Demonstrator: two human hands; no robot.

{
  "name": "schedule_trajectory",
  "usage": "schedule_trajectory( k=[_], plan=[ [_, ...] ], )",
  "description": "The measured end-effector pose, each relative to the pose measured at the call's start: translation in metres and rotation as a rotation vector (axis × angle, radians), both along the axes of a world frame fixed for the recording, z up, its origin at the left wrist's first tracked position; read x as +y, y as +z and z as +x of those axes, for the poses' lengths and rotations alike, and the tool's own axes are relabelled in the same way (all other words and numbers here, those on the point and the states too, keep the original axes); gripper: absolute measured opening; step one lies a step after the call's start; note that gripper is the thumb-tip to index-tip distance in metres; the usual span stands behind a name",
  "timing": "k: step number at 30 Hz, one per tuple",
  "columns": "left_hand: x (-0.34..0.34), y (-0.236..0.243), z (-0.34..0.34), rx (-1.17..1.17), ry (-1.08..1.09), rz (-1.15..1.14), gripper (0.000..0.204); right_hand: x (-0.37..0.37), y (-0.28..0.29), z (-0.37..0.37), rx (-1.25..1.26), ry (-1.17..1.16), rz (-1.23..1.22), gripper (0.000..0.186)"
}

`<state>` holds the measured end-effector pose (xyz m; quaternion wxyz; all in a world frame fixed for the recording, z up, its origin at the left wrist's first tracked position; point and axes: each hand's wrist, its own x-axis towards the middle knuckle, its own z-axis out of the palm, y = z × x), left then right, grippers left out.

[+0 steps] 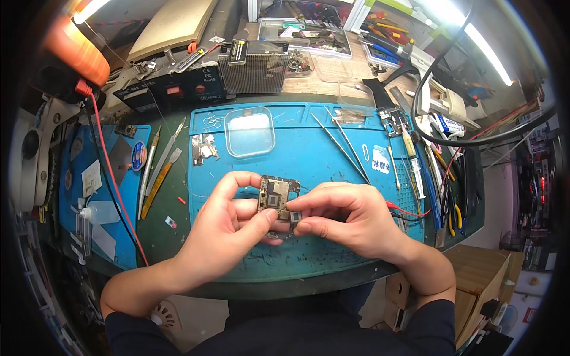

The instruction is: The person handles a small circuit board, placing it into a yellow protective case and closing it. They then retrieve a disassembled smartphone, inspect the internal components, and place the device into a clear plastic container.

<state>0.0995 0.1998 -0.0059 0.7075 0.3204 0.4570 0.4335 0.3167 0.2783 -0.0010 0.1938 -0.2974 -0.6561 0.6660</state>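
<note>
My left hand (217,234) holds a small phone circuit board (279,190) upright, thumb on its front face and fingers behind. The board is dark with metal shields and chips, and fingers cover its left and lower edges. At the board's lower right, my right hand (359,222) pinches a small dark square part with a grey centre (295,217) between thumb and forefinger. Whether this part is fixed to the board or apart from it, I cannot tell. Both hands are above a blue work mat (314,261).
Tweezers (344,145), a clear square container (249,133) and small metal pieces (203,148) lie on the mat. Syringes (415,172) and pliers (454,216) are at right. A squeeze bottle (101,212), knives (160,184) and a red cable (113,172) are at left.
</note>
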Motion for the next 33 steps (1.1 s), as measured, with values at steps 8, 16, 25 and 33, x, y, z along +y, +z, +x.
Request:
schedule_trajectory(
  k=[8, 16, 25, 33],
  plan=[
    [0.0012, -0.0022, -0.0002, 0.023, -0.026, 0.016, 0.049, -0.0010, -0.0033, -0.0028, -0.017, -0.006, 0.073, 0.026],
    [0.0017, -0.0002, -0.0002, 0.033, -0.042, 0.018, 0.051, -0.0016, -0.0049, -0.0033, -0.014, -0.014, 0.086, 0.025],
    [0.0016, 0.0010, 0.0012, 0.033, -0.038, 0.011, 0.051, -0.0016, -0.0036, -0.0025, -0.028, 0.002, 0.058, 0.025],
    [0.0021, 0.0013, 0.0007, 0.041, -0.049, 0.012, 0.051, -0.0002, -0.0052, -0.0017, 0.003, 0.018, -0.112, 0.026]
  ],
)
